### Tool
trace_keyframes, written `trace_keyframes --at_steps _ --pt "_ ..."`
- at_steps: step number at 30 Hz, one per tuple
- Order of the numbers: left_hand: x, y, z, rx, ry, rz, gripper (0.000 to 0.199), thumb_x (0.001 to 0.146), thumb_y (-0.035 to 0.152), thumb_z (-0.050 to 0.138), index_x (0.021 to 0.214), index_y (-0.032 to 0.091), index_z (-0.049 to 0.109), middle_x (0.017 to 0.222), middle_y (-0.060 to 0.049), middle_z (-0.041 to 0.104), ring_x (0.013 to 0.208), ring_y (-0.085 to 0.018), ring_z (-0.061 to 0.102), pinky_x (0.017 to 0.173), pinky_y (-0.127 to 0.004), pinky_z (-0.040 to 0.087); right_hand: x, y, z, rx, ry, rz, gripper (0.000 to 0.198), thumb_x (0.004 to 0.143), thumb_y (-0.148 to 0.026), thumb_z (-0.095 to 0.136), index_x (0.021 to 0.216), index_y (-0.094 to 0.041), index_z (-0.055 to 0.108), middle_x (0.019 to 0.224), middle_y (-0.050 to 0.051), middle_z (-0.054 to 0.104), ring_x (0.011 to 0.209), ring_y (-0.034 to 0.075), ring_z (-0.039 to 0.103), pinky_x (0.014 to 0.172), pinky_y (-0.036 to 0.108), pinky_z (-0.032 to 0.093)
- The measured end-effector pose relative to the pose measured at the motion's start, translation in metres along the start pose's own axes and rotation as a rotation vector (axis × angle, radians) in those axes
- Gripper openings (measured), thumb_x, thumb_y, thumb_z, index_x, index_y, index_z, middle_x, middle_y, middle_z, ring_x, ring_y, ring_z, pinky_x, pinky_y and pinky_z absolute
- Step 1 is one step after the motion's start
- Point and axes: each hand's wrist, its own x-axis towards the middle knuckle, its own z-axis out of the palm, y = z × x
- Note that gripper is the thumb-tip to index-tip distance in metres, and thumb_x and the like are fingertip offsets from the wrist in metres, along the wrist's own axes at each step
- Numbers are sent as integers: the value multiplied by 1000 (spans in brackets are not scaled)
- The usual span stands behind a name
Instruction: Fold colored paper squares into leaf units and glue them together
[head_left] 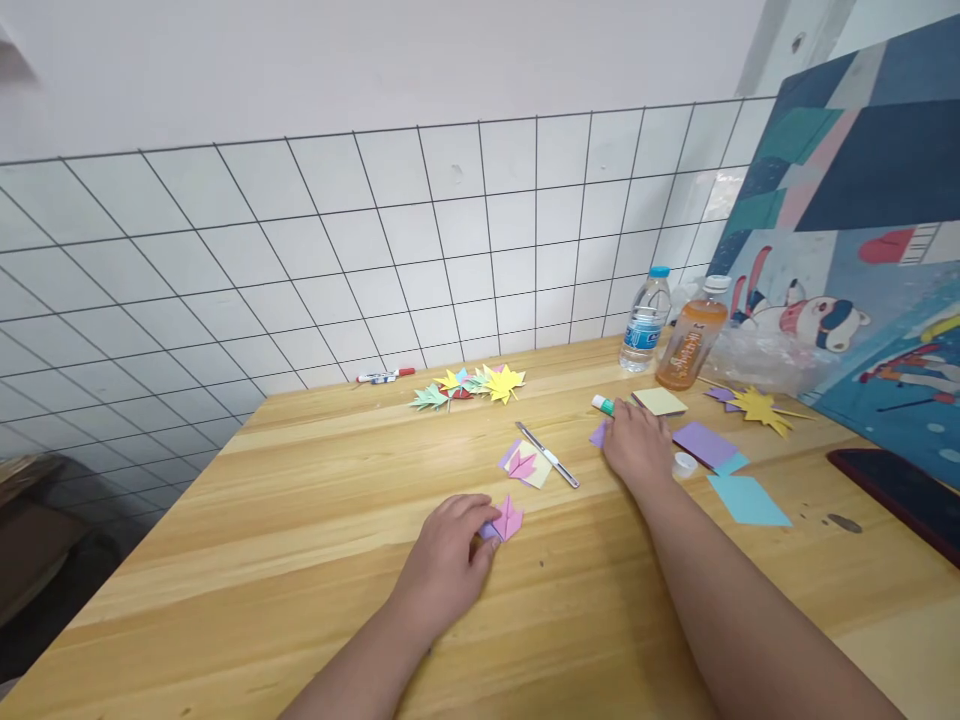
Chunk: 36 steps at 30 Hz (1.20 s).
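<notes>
My left hand [451,556] pinches a small folded paper piece [508,520], pink with a purple part, against the table. At the right, my right hand [637,442] is closed over a glue stick [602,405]; its white and green end sticks out past the fingers. A bit of purple paper [598,436] shows under that hand, and a white cap [684,464] lies beside the wrist. Between the hands are a utility knife [549,455] and a second pink folded piece [522,462] on yellow and purple paper.
Folded paper leaves [472,384] and markers [385,376] lie at the back. A water bottle [643,322] and an orange drink bottle [691,340] stand back right. Purple sheets [703,444], a blue sheet [748,500], a yellow leaf [757,408] and a dark phone [896,500] lie rightward.
</notes>
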Motion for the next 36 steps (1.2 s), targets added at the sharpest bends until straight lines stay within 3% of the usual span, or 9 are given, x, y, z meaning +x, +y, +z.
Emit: trace_keyframes --at_steps 6,10,13,17,22,26,29,32,36 --pt "-3 11 -3 -46 -94 24 18 75 20 58 90 26 66 88 -4 63 83 -20 56 76 -35 44 0 4 -9 -32 -99 73 33 84 -31 46 111 -18 60 112 15 59 108 31 46 85 46 33" --pt "-3 11 -3 -50 -109 29 17 73 21 62 88 26 66 86 -3 62 82 -20 55 75 -34 43 2 6 -19 138 -105 126 31 84 -27 46 111 -25 61 106 13 63 105 32 49 85 51 33" --pt "-2 7 -3 -24 -71 -16 18 74 21 61 90 25 66 88 -4 61 85 -21 54 75 -35 43 1 1 -26 606 -52 30 37 83 -30 49 120 -28 55 113 8 62 107 27 51 89 44 36" --pt "-1 9 -7 -6 -5 -22 17 78 21 56 91 24 66 90 -5 60 86 -20 54 76 -35 43 -10 -15 -36 1361 -376 -75 55 79 -45 57 129 -24 44 109 10 65 97 23 59 80 36 46" --pt "-6 25 -4 23 78 81 17 84 26 49 94 23 63 89 -6 60 84 -21 52 73 -36 43 -27 -31 -50 1697 -582 -129 44 76 -43 64 114 -23 56 111 9 63 100 20 57 89 35 43" --pt "-11 32 10 38 59 254 21 85 18 43 95 23 60 87 -6 62 82 -20 52 75 -38 41 -32 -36 -54 1836 -690 -39 41 74 -45 65 108 -24 58 92 4 63 76 13 57 73 30 51" --pt "-15 31 10 48 24 376 21 84 17 44 95 23 59 83 -5 63 79 -20 53 74 -38 41 -32 -39 -52 1871 -744 11 44 78 -51 57 113 -24 53 62 -4 51 47 8 42 49 24 49" --pt "-20 32 -2 106 26 255 23 85 16 43 100 24 58 93 -5 63 84 -20 54 77 -37 43 -33 -46 -46 1796 -701 73 36 72 -45 66 99 -23 55 50 -9 39 38 5 29 37 19 38" --pt "-30 37 -16 308 -86 161 36 83 24 51 119 26 51 115 -5 59 101 -24 52 85 -39 43 -44 -57 -42 1605 -598 16 31 70 -46 64 83 -18 58 60 -4 51 42 7 38 38 20 34"
